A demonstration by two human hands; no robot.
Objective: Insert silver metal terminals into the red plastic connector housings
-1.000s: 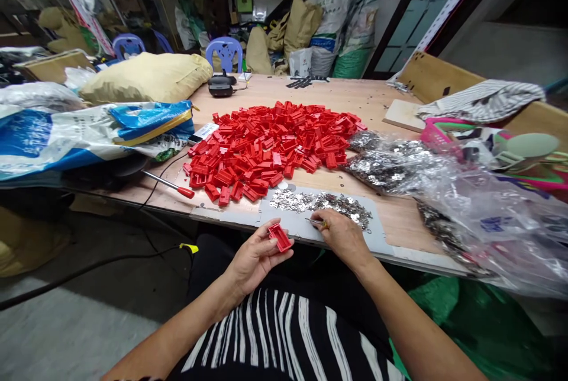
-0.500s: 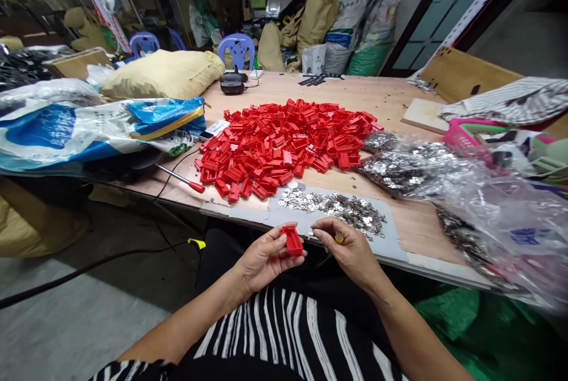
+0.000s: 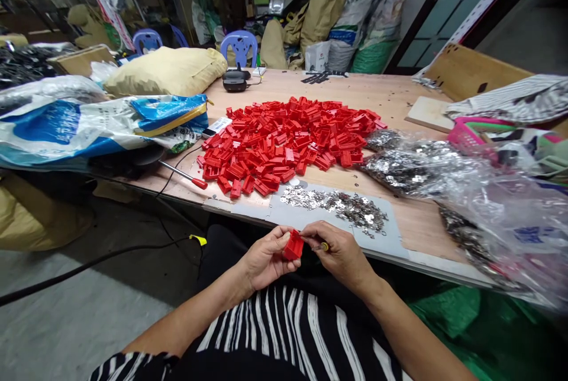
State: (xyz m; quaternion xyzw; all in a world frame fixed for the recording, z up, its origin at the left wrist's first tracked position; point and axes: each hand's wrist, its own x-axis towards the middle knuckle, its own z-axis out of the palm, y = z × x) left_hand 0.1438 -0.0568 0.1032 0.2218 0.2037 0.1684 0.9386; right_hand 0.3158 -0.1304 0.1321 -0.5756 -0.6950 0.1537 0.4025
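Note:
My left hand [image 3: 266,258] is closed around a small red plastic box [image 3: 293,247], its hollow side tilted up toward me. Against the box's right edge are the fingertips of my right hand [image 3: 341,252]. That hand is curled round a slim tool with a yellow handle end [image 3: 325,246]; its tip is hidden, and any small part between the fingertips is too small to make out. Past my hands, small metal pieces [image 3: 310,196] lie on a grey sheet [image 3: 390,233] at the table edge. Behind them spreads a big heap of similar red plastic boxes [image 3: 288,138].
Clear plastic bags of metal parts [image 3: 412,171] lie at the right, near a pink basket [image 3: 470,132]. A red-handled rod [image 3: 199,183] juts out left of the heap. Blue and white sacking [image 3: 97,123] and a stuffed tan sack [image 3: 166,70] cover the table's left side.
My right hand has moved left, bringing its fingertips to the red box. The box has turned and tilted in my left hand.

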